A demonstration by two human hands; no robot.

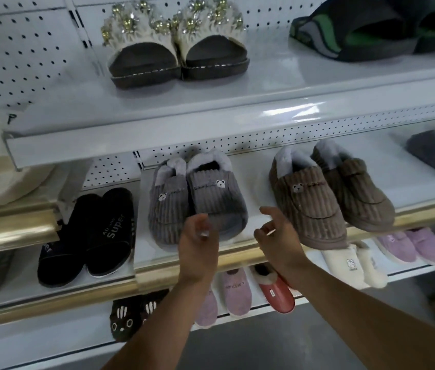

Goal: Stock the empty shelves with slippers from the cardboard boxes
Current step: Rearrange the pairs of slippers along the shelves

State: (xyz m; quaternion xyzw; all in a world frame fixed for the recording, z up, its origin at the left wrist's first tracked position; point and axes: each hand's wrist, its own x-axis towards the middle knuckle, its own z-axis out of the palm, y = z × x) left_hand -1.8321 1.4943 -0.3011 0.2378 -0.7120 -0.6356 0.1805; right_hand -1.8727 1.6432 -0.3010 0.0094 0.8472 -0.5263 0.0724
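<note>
Sitting paired on the middle shelf (237,252), grey corduroy slippers (197,201) seemingly untouched by both relaxed, empty hands.

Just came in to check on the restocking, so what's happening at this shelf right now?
A person is arranging slippers on white display shelves. Both hands are at the middle shelf: the left hand is at the toe of the grey corduroy slippers, and the right hand hovers between that pair and the brown corduroy slippers. Neither hand grips anything. Black slippers sit to the left, and more pairs fill the shelves above and below.
</note>
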